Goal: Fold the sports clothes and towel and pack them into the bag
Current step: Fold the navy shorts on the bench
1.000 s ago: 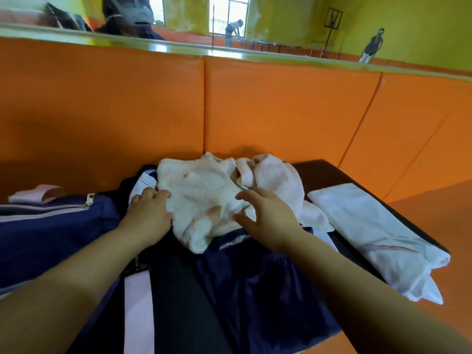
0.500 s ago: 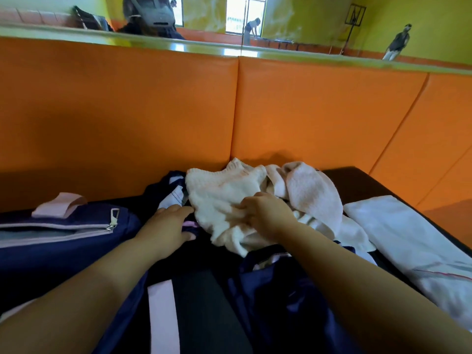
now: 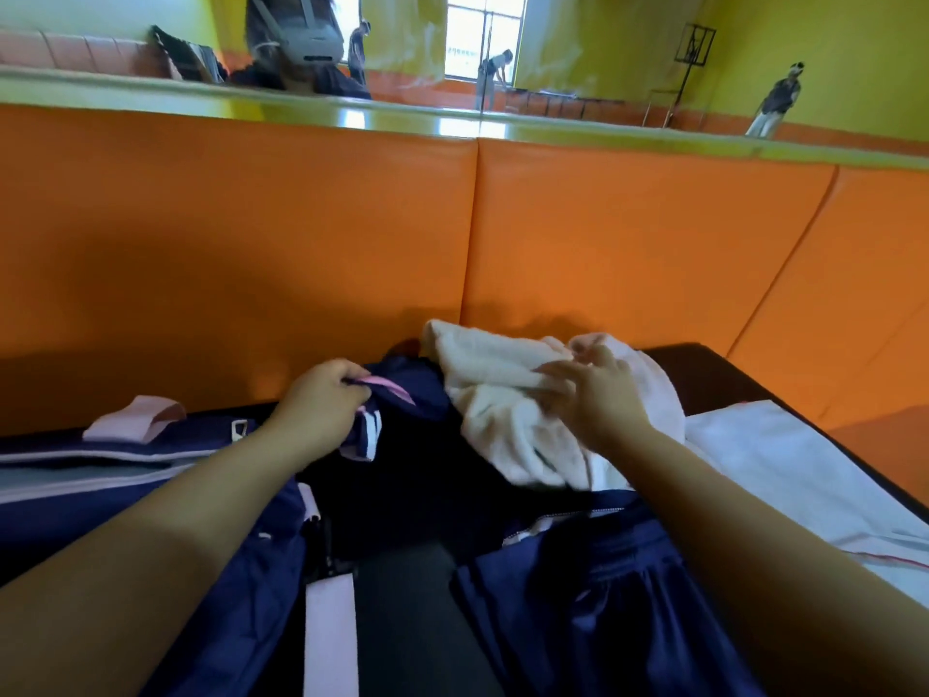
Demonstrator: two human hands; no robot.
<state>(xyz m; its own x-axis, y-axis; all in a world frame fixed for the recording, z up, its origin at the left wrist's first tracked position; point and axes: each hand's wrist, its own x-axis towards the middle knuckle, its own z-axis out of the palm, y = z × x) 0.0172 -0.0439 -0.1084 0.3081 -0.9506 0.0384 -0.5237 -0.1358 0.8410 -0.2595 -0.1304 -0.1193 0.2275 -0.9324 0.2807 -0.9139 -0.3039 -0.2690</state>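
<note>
A navy bag (image 3: pixel 75 500) lies at the left end of the dark tabletop (image 3: pixel 704 374), its pale zip running along the top and a pink handle (image 3: pixel 133 420) standing up near the far edge, close to the orange pad (image 3: pixel 251 254) behind. The bag's mouth gapes dark in the middle, and a pink strap (image 3: pixel 329 641) hangs down at the near edge. The left hand (image 3: pixel 314 407) is closed on the navy rim of the bag with its pink trim, gripping it at the far side of the opening and holding it up. Just right of it the white towel (image 3: pixel 502 404) sits bunched over the far right part of the opening, partly on the bag and partly spilling toward the pad. The right hand (image 3: pixel 595 399) rests on top of the towel, fingers bent and pressing into the cloth; whether it pinches a fold or only pushes down cannot be told. Below that forearm the bag's near side falls in navy folds. Farther right a white garment (image 3: pixel 784 475) lies folded flat along the right edge of the tabletop, a thin red line across its near end, apart from the towel
</note>
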